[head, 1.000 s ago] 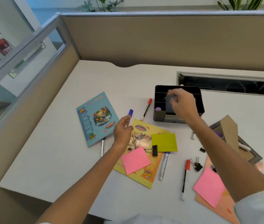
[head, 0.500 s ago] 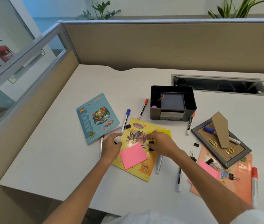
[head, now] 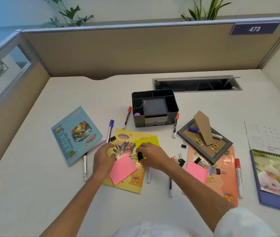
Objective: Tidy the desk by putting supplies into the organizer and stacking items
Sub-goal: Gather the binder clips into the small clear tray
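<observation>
Mid-desk, toward the front edge: right hand [head: 151,157] pinches a black binder clip [head: 140,156] lying on the yellow notebook [head: 127,161]; left hand [head: 103,155] rests curled on the cover, grasp unclear. Risk, prob.: clip snags the pink sticky note [head: 123,169] or drops short of the organizer [head: 154,108] near the back edge.

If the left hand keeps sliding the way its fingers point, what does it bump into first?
Probably the black binder clip lying on the yellow notebook. The left hand points up and slightly right, and that clip sits just past its fingertips, though depth is hard to judge.
</observation>
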Action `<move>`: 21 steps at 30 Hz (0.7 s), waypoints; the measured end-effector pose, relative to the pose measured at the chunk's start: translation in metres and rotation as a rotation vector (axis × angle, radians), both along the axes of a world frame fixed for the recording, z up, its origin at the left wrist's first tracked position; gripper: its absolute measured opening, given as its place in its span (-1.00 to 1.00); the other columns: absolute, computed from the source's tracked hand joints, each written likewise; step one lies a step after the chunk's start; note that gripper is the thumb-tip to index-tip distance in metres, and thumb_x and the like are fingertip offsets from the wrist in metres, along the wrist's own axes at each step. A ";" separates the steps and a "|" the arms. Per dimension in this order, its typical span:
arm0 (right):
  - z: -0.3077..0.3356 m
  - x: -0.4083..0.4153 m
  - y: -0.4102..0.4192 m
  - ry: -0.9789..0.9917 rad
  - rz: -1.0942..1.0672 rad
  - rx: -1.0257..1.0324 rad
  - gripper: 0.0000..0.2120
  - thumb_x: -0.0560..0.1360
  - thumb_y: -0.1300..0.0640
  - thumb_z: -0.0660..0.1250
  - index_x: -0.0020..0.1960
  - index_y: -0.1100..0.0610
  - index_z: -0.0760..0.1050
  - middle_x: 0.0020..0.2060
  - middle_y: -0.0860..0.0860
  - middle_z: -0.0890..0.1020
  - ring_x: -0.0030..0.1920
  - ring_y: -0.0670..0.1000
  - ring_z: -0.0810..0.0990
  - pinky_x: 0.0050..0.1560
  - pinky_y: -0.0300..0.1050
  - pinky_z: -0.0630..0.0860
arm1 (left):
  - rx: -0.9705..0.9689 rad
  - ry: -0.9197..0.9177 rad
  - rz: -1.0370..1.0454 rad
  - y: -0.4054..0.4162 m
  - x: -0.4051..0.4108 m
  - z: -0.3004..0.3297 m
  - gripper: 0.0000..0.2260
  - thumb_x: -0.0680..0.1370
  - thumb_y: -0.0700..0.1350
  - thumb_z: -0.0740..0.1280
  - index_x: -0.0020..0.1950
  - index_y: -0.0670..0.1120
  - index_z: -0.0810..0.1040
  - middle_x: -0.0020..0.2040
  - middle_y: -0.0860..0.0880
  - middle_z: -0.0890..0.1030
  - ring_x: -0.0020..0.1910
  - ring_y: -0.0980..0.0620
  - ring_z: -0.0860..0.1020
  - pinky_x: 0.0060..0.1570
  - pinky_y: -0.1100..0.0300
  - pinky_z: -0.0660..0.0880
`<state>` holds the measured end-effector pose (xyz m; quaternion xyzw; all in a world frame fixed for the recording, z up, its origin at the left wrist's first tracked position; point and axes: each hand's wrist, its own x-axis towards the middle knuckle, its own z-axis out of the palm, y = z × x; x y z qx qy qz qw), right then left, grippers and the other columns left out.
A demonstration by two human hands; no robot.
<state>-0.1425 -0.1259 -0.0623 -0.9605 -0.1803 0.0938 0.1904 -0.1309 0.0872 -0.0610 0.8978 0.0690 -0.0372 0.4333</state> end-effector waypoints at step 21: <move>0.013 0.065 -0.025 0.486 -1.037 1.530 -0.80 0.50 0.07 0.40 -0.06 0.19 0.47 -0.38 -0.03 0.50 -0.36 -0.08 0.49 -0.31 -0.23 0.45 | 0.183 -0.308 -0.516 -0.097 0.080 0.032 -0.53 0.54 -0.30 0.25 0.44 -0.05 0.36 0.49 0.04 0.30 0.51 0.10 0.13 0.42 0.25 0.09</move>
